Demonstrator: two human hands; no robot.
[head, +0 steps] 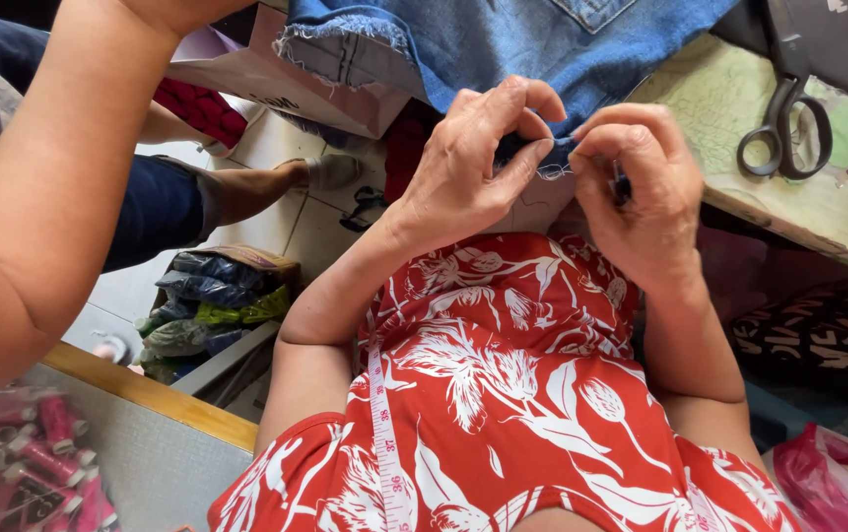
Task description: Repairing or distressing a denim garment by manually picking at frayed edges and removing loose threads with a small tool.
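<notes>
A: What do we see the two hands doing?

B: We see the left hand and the right hand close together, both pinching the same frayed edge of a blue denim garment. The fingers of each hand are closed on the cloth edge, thumb against forefinger, so neither hand is free.

A: Where is the denim lying?

B: It hangs from the top of the view, partly over a worn green worktable, and its lower edge comes down between the hands, just above the person's red floral dress.

A: What else do we notice around?

B: Black scissors lie on the worktable, to the right of the hands and apart from them. A white measuring tape runs down over the dress. At the left, another person's bare arm crosses the view, and pink thread spools lie in a clear bag at the lower left corner. We cannot tell if the right hand holds also a small tool.
</notes>
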